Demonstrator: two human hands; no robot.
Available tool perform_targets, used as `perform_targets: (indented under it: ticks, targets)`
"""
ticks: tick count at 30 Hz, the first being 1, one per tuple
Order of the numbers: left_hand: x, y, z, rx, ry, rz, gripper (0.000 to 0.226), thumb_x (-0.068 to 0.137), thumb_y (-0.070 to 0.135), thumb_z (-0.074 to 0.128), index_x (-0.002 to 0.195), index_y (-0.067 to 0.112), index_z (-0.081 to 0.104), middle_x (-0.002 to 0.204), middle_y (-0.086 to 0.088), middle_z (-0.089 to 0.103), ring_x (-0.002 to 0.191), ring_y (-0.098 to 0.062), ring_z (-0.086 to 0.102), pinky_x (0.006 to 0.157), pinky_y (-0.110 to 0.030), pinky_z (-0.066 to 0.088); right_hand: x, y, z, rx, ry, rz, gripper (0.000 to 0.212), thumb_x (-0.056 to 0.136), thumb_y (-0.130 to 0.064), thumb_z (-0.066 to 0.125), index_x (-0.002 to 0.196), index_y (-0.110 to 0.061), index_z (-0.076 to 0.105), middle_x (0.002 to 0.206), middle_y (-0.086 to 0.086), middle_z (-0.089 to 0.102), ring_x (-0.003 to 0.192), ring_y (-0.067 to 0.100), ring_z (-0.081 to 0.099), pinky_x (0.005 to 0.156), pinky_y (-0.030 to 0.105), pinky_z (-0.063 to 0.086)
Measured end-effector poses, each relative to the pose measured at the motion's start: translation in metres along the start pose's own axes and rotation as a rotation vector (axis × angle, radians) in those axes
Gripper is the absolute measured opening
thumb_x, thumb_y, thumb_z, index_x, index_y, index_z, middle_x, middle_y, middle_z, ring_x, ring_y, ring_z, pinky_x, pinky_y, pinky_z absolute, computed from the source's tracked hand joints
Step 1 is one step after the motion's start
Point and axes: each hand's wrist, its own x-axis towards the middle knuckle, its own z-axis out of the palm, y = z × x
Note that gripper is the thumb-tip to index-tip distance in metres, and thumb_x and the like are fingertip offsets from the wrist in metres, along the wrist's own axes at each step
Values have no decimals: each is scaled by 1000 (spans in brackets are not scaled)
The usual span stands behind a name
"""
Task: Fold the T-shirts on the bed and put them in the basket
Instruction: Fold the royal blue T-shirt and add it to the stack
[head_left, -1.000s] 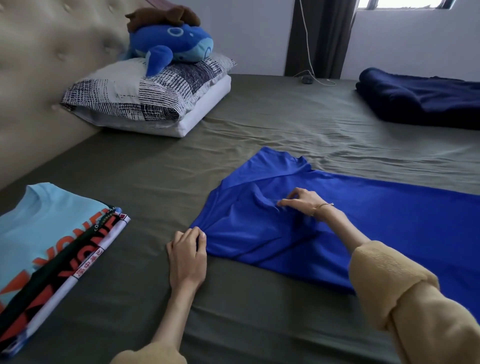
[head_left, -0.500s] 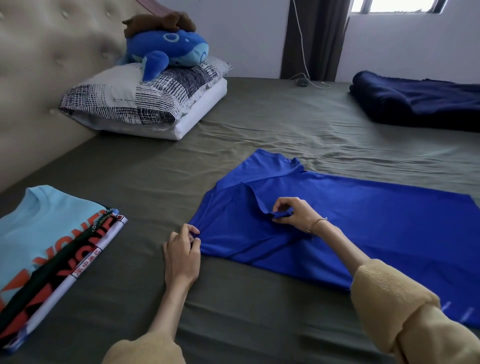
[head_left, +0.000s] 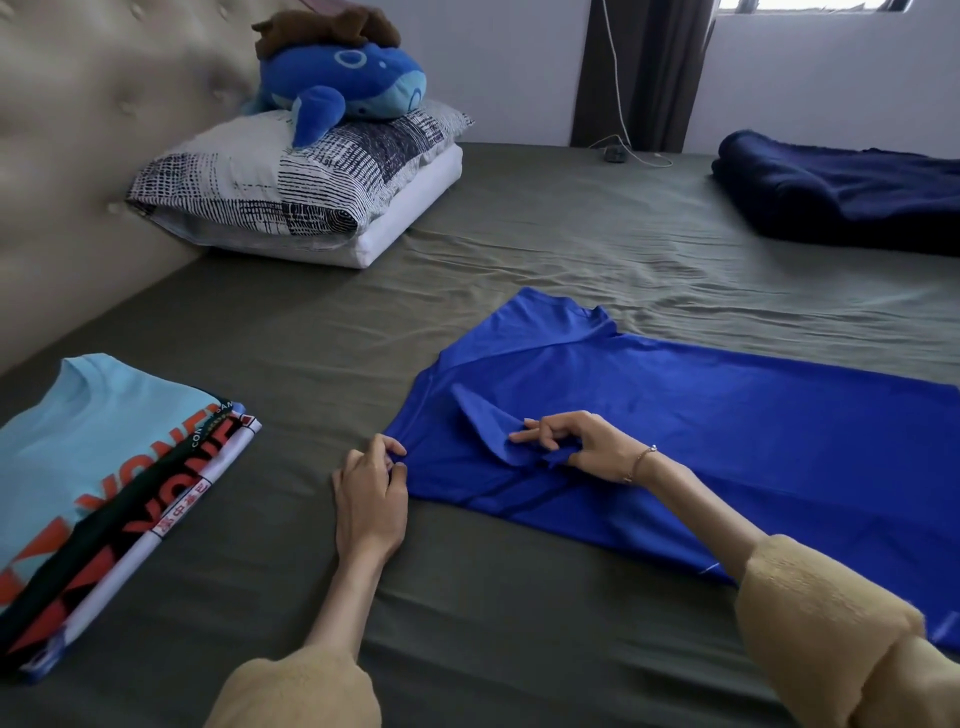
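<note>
While the right hand (head_left: 582, 441) pinches a raised fold of sleeve cloth between thumb and curled fingers, the left hand (head_left: 371, 493) nips the near shoulder corner of the blue T-shirt (head_left: 727, 431) between thumb and fingertips, its wrist lying flat on the bed sheet (head_left: 467, 623). The pinched sleeve stands up as a small ridge just left of the right fingers; beyond them the shirt's body runs away to the right, spread flat with only slight creasing.

The step in hand looks like tucking the sleeve in over the body. To do it well, I would have the left fingers anchor the corner so the shoulder line does not slide, while the right fingers lay the sleeve inward and let go only once it lies flat, edge parallel to the shirt's side. A sweep of an open palm from the fingers outward along the body should push out trapped wrinkles before the hem is brought up. This cloth looks thin and slippery, so it may creep on the sheet if pulled.

Left of the left hand, well apart from the blue shirt, lies a stack of folded T-shirts (head_left: 104, 467), the pale blue one on top. Farther beyond the fingers are pillows (head_left: 291, 192) with a plush whale (head_left: 343, 83), and a dark blue blanket (head_left: 841, 192). No basket is in view.
</note>
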Motion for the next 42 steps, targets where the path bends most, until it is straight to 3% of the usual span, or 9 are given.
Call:
perform_targets:
  ticks: [4,9,13,17,21,29,32,35,42]
  targets:
    - [0,1,-1,-10,-8,-17,10,91,10,47,91,19,53,72,10,48,92,-17,48,94,-35,31,-8,5,3,-118,-38,1,40,80,15,54,63,-18,39,123,-5,62,131,-1,37,104,4,21]
    - [1,5,-4,80,-20,-5,13,91,13,48,102,18,53,87,2,55,100,-20,49,95,-37,32,-13,3,3,-263,27,-62,38,79,9,53,66,-23,37,128,-10,58,135,2,34,115,40,8]
    - [-4,10,0,350,77,193,32,92,19,43,121,16,55,113,-1,59,105,-20,54,93,-36,33,-23,2,-1,-406,90,-91,42,74,11,51,69,-29,37,134,-11,53,136,2,33,114,31,7]
    - [-4,31,4,360,-196,434,59,93,38,12,146,23,34,151,5,35,139,-12,31,116,-35,13,-32,6,-3,-528,218,-229,33,68,3,63,72,-25,46,120,-5,63,116,11,52,102,22,31]
    - [-10,33,14,343,-385,477,48,104,22,25,150,28,17,158,7,16,145,-6,11,118,-29,1,-38,17,-4,-664,368,-241,26,64,5,60,74,-19,56,91,-7,64,85,17,55,77,31,44]
    - [-16,39,7,455,-361,465,50,103,18,27,151,27,15,158,4,17,146,-9,12,118,-35,-4,-55,23,4,-636,439,-116,47,65,-2,34,97,-16,66,130,-8,57,119,15,51,100,25,28]
    - [-22,47,3,441,-479,480,63,89,46,12,151,31,6,158,9,0,142,1,-10,110,-38,-22,-75,15,5,-560,275,-24,61,69,-22,39,130,-25,47,149,-16,29,137,2,28,117,36,9]
    - [-28,54,-1,431,-589,545,77,83,40,35,150,32,-3,155,12,-14,139,2,-21,110,-39,-26,-105,11,3,-520,57,65,87,63,-44,39,147,-31,17,153,-23,-1,138,-9,0,115,39,-10]
    - [-34,77,10,551,-650,512,90,82,-3,44,150,16,-12,158,4,-17,143,-7,-20,113,-37,-17,-198,36,-33,-702,13,335,88,85,-15,51,147,-30,-10,147,-19,-24,137,-5,-15,115,42,-10]
